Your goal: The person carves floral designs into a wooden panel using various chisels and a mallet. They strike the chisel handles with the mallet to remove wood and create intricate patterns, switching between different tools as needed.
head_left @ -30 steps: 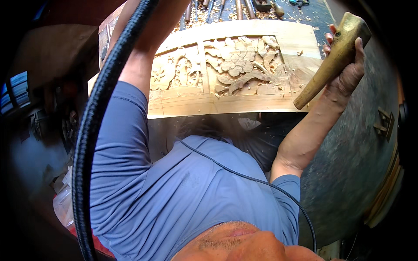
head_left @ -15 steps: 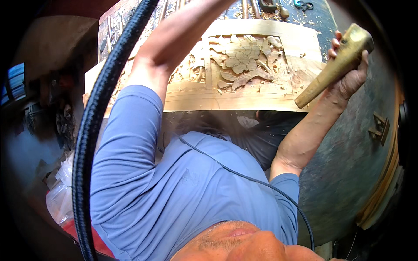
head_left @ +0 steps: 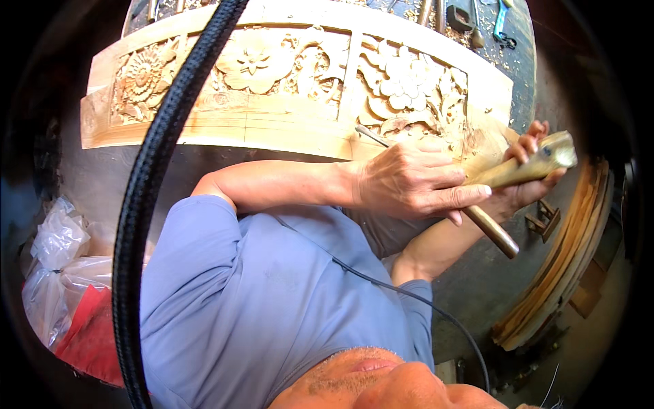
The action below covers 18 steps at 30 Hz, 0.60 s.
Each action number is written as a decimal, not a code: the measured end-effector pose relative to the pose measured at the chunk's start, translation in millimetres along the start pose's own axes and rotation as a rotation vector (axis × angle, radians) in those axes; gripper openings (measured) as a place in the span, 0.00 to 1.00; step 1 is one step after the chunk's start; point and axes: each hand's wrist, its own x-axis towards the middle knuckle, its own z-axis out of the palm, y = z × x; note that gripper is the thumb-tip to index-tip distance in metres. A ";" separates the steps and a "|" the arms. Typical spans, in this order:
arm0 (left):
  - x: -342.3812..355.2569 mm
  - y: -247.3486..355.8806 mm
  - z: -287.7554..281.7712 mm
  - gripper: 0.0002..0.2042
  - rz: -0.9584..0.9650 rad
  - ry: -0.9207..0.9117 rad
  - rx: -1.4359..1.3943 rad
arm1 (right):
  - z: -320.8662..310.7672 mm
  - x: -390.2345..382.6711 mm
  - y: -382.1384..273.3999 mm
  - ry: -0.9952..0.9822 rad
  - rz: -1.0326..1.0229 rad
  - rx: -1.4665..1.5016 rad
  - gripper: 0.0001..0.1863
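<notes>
My left hand (head_left: 412,178) is closed around a carving chisel (head_left: 496,230). Its thin metal shaft points up and left over the panel's front edge, and the round handle end sticks out at lower right. In my right hand (head_left: 521,194), just to the right, is a wooden mallet (head_left: 504,175), its thick head at the far right and its narrower handle toward my left hand. Beyond both hands lies a long pale wooden panel (head_left: 272,133) with carved flowers and leaves in framed sections. Shavings sit in the recesses.
Several hand tools lie on the dark bench behind the panel, with a small dark box (head_left: 459,18) and a blue-handled tool (head_left: 503,19). Curved boards (head_left: 562,262) lean at the right. A clear plastic bag (head_left: 61,235) stands at the left. A black braided cable (head_left: 136,204) crosses the view.
My left hand has come back from beyond the panel to its front edge, now showing the chisel. My right hand has lowered with the mallet. The view has shifted, showing more of the panel's left.
</notes>
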 end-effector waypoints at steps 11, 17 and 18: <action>-5.6 -21.1 14.2 0.19 -0.159 0.018 -0.076 | -9.1 -40.1 17.1 0.144 -0.065 0.056 0.48; -10.1 -23.6 1.2 0.18 -0.176 0.024 -0.094 | -3.6 -36.5 20.1 0.195 -0.114 -0.006 0.47; -8.4 -24.6 -1.8 0.21 -0.146 0.045 -0.096 | -0.7 -36.1 20.5 0.227 -0.137 -0.046 0.48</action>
